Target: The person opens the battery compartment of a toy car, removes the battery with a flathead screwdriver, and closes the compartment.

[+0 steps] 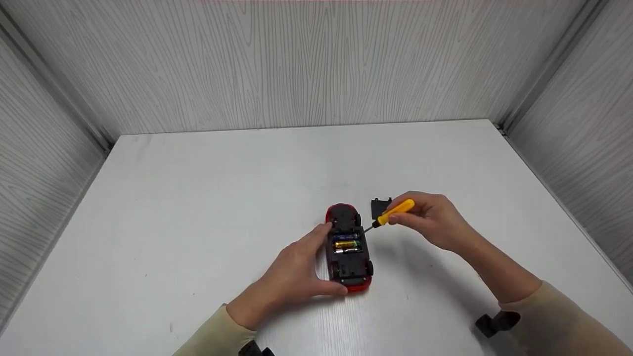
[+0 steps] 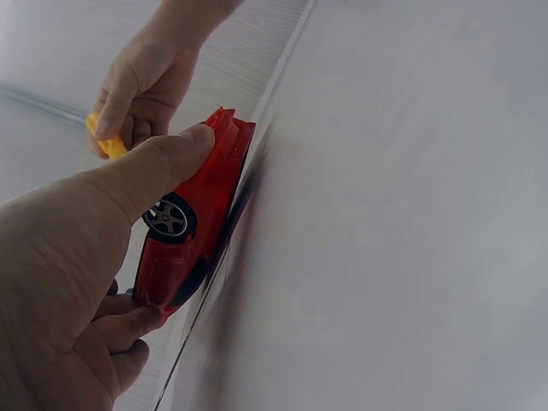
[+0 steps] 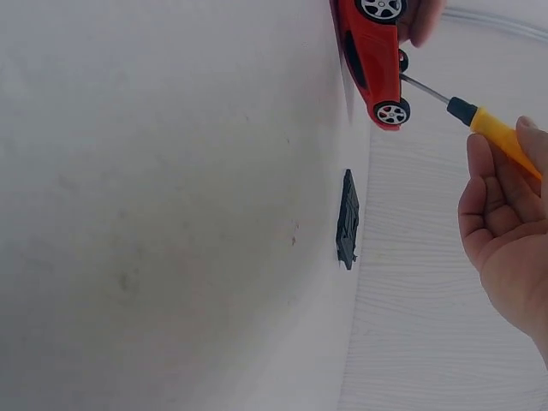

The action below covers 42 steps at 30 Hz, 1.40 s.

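Now my left hand (image 1: 296, 269) pinches the upside-down toy car (image 1: 352, 267) between thumb and fingers, presumably so it can't slide and its batteries (image 1: 347, 244) face up. Over to my right hand (image 1: 435, 222): fingertips pressed round the yellow screwdriver (image 1: 396, 211), slanted, likely so its tip meets the car's edge between my two grips. Just beyond those right fingertips lies a dark cover (image 1: 378, 208). Battery labels? Too small to read.
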{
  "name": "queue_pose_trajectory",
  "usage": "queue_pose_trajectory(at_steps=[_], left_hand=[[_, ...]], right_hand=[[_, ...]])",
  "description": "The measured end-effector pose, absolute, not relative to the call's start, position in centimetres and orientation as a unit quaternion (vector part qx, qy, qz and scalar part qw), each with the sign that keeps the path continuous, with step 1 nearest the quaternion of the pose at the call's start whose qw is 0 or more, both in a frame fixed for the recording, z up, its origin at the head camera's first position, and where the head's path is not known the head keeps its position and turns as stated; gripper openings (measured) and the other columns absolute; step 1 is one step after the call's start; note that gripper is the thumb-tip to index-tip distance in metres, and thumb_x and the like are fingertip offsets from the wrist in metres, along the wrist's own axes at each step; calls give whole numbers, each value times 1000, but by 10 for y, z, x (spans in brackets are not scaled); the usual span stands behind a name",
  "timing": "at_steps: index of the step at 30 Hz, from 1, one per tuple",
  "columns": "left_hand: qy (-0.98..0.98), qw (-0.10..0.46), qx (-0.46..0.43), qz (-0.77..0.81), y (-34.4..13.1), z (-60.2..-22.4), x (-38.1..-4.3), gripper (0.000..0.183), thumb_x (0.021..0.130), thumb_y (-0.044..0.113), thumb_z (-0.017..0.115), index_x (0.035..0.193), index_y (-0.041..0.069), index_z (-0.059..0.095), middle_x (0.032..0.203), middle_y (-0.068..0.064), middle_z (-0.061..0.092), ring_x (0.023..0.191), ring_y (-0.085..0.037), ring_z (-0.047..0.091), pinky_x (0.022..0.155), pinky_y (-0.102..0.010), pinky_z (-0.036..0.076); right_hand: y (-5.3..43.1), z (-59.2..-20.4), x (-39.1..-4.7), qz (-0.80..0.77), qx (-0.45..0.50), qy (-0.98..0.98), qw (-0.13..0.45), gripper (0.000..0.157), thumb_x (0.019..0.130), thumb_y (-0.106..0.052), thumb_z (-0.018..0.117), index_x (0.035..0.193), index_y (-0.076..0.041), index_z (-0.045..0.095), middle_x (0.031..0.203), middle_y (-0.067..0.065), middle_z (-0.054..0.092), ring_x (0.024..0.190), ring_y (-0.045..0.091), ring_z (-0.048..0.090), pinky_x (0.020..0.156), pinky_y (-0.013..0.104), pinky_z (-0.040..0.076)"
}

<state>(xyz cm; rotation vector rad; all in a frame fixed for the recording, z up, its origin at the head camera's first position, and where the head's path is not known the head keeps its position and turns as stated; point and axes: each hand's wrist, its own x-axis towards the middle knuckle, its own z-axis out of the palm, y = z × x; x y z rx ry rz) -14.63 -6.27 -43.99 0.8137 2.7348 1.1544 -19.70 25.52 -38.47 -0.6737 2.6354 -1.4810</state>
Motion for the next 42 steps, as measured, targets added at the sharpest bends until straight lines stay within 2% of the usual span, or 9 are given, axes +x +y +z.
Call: queue_pose_trajectory(at_steps=[5, 13, 22, 29, 34, 37, 42], left_hand=[[887, 33, 262, 379, -62, -439, -146, 122, 71, 48, 98, 166, 9, 32, 167, -5, 40, 150, -21, 43, 122, -41, 36], [882, 47, 258, 391, -60, -438, -145, 124, 70, 47, 99, 167, 10, 32, 167, -7, 41, 149, -22, 44, 122, -41, 36], [874, 68, 254, 408, -58, -437, -146, 124, 71, 44, 99, 168, 10, 28, 169, -4, 37, 151, -18, 40, 123, -39, 34], [874, 69, 260, 404, -55, -437, -147, 125, 72, 47, 98, 168, 9, 29, 167, -5, 40, 150, -20, 42, 123, -41, 35], [877, 73, 260, 399, -55, -437, -148, 125, 72, 46, 99, 168, 10, 28, 165, -6, 44, 149, -21, 44, 122, -42, 37], [878, 81, 253, 398, -55, -437, -148, 126, 72, 46, 99, 169, 12, 27, 167, -4, 41, 150, -20, 42, 122, -41, 35], [879, 90, 246, 398, -56, -436, -146, 127, 71, 47, 99, 169, 13, 26, 167, -4, 41, 151, -22, 41, 122, -43, 35]], right_hand=[[253, -381, -196, -452, -212, 866, 18, 13, 96, -21, 81, 108, -18, 79, 101, -1, 77, 91, 41, 72, 77, 27, 60], [253, -374, -195, -414, -220, 883, 13, 11, 97, -22, 81, 108, -22, 79, 101, -5, 75, 85, 23, 67, 69, 27, 55], [244, -363, -192, -369, -267, 890, 2, 8, 99, -26, 78, 106, -25, 78, 95, -11, 74, 80, 19, 62, 62, 28, 49], [241, -359, -190, -360, -274, 892, -8, 5, 98, -26, 79, 103, -24, 78, 94, -13, 73, 78, 18, 61, 60, 27, 45], [238, -358, -189, -360, -277, 891, -8, 5, 99, -28, 79, 102, -24, 78, 94, -14, 74, 77, 17, 61, 60, 28, 45], [237, -358, -191, -361, -280, 889, -7, 4, 99, -27, 78, 102, -25, 77, 95, -13, 74, 79, 17, 62, 63, 29, 47], [242, -363, -194, -387, -255, 886, 19, 4, 99, -26, 78, 103, -25, 78, 97, -9, 74, 84, 22, 64, 68, 31, 51]])
